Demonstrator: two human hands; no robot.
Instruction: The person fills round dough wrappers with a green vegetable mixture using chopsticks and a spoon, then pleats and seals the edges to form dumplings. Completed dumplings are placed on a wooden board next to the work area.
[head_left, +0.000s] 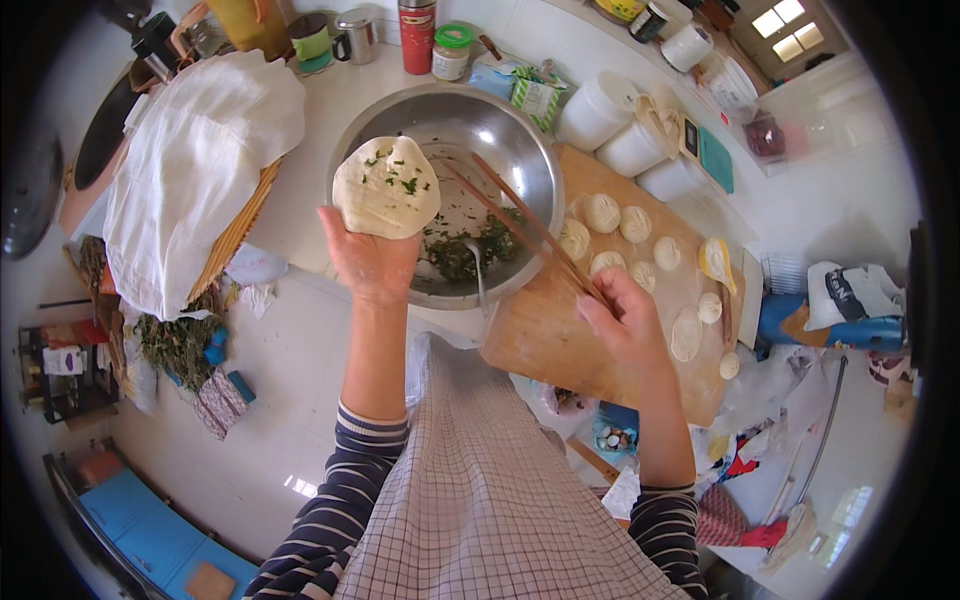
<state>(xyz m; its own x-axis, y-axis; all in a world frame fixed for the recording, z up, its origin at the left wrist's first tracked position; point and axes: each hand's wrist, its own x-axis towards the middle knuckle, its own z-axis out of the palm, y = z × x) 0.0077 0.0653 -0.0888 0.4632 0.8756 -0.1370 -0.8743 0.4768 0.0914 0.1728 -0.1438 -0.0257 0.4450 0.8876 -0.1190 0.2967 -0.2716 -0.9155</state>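
A round dough wrapper (384, 202) dotted with bits of chopped greens lies across the fingers of my left hand (375, 262), palm up. My right hand (621, 309) grips a pair of wooden chopsticks (517, 217), whose tips point into the large steel bowl (536, 142). Inside the bowl, dark green chopped filling (469, 251) is heaped on the near side, with a metal spoon (478, 270) resting in it. The wrapper is held above the bowl's left rim. Several pleated buns (602, 214) sit on the wooden board (555, 322) beyond my right hand.
Right on the board are a flattened dough piece (686, 334), small dough pieces (710, 307) and a rolling pin (726, 319). White tubs (598, 105) and jars (451, 52) line the wall. A white cloth (202, 157) covers a ridged tray (236, 232) at left.
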